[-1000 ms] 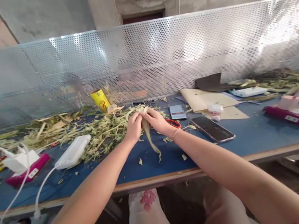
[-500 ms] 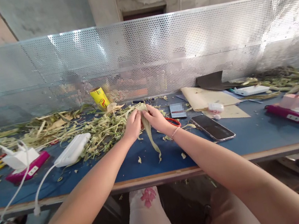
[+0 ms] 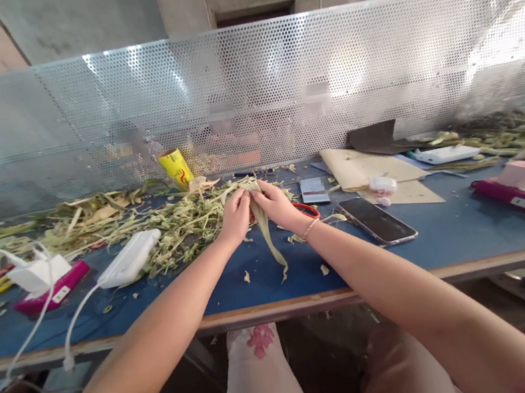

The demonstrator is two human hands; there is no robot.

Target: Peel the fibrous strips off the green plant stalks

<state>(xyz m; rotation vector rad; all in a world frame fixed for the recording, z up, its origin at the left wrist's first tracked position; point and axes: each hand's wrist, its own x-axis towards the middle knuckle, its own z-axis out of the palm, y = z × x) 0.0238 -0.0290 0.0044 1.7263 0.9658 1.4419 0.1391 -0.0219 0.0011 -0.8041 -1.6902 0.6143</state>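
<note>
Both of my hands meet over the middle of the blue table, closed on one long, pale green dried leaf. My left hand pinches its upper part from the left. From the right, my right hand grips the same part, thumbs close together. The leaf's narrow, curled end hangs down toward me. Just left of my hands lies a heap of dried green leaves and stems. Red-handled scissors, partly hidden, lie beside my right wrist.
Left are a white power bank, a magenta power strip and cables. To the right lie a phone, brown paper, a white earbud case and another magenta strip. A yellow tube stands before the perforated metal screen.
The view has shifted slightly. My hands stay at nearly the same place, still closed on the leaf, and nothing on the table has visibly moved.
</note>
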